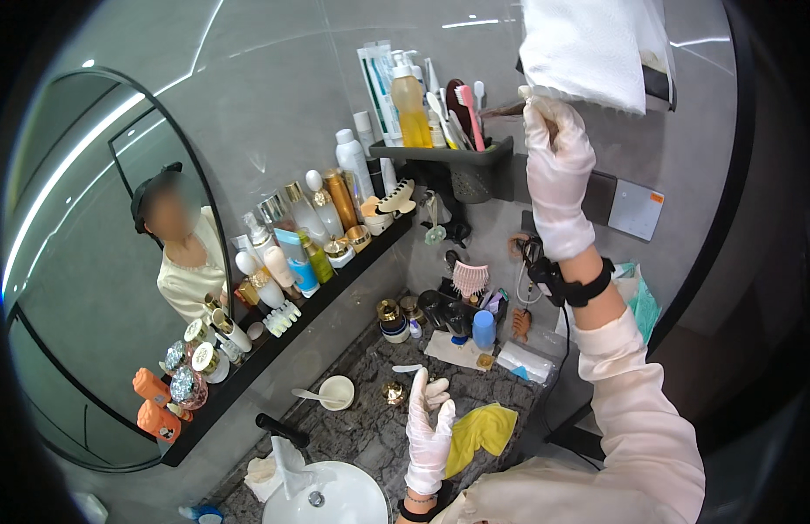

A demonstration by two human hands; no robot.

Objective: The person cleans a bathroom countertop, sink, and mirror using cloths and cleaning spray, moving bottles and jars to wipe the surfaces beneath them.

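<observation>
My right hand (556,157), in a white glove, is raised beside the wall just under a hanging white paper towel (585,59). Its fingers are curled; whether they pinch anything cannot be told. A brown strand-like thing (506,111) shows beside its fingertips. My left hand (429,426), also gloved, hovers over the dark marble counter (372,445) with its fingers apart and nothing held. Close to it are a yellow cloth (483,432), a gold-lidded jar (393,393) and a small white spatula (407,369). A white bowl (337,393) with a spatula in it stands farther left.
A white washbasin (333,491) with a black faucet (282,430) is below. Bottles and jars crowd a long black shelf (280,340) under a round mirror (123,262). Toothbrushes and an amber pump bottle (410,108) fill a corner shelf. A black cable (565,354) hangs from my right wrist.
</observation>
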